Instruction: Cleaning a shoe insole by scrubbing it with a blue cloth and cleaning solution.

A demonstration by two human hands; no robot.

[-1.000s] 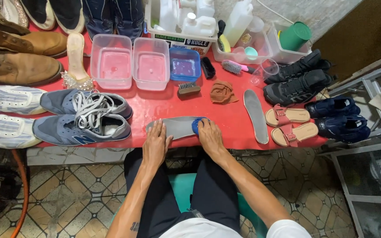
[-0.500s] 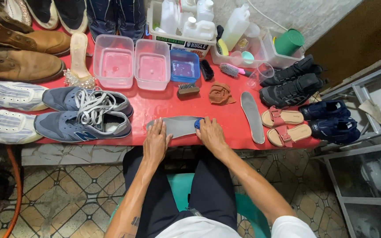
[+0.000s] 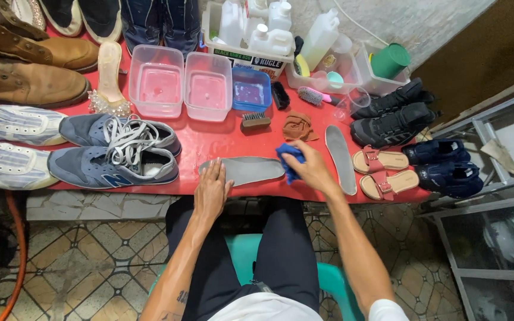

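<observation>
A grey insole lies flat near the front edge of the red table. My left hand rests palm down on the insole's left end, fingers spread. My right hand is closed around a blue cloth at the insole's right end. A second grey insole lies lengthwise just right of my right hand.
A pair of grey-blue sneakers sits to the left. Two clear tubs, a blue tub, a brush and a brown rag lie behind. Pink sandals, black and navy shoes are on the right; bottles stand at the back.
My right hand has slid right along the insole with the blue cloth, now at its right end. The left hand stays on the left end.
</observation>
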